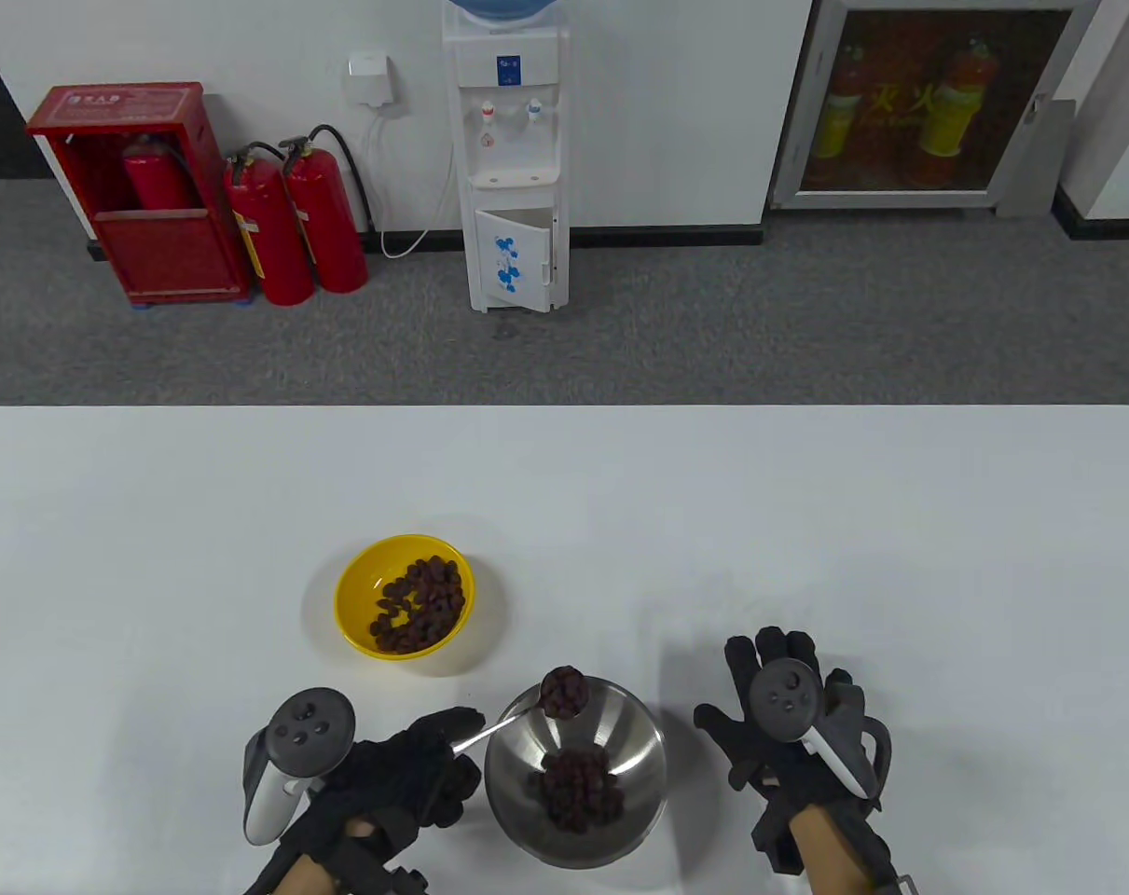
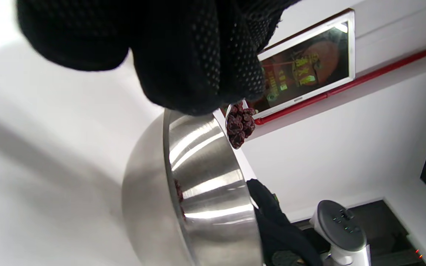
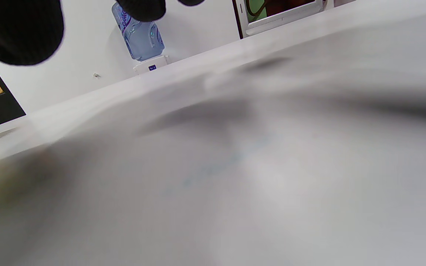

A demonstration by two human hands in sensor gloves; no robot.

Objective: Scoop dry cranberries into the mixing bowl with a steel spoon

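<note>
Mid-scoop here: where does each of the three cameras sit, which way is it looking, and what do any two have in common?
Table view: above, looking down at the table; left hand holds the steel spoon, right hand spread flat.
Left wrist view: tilted sideways beside the mixing bowl; gloved fingers on top.
Right wrist view: low over blurred tabletop; fingertips at top.
Shared: table and left wrist views both show bowl and loaded spoon.

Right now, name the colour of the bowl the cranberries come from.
Yellow bowl; table view shows it best.
</note>
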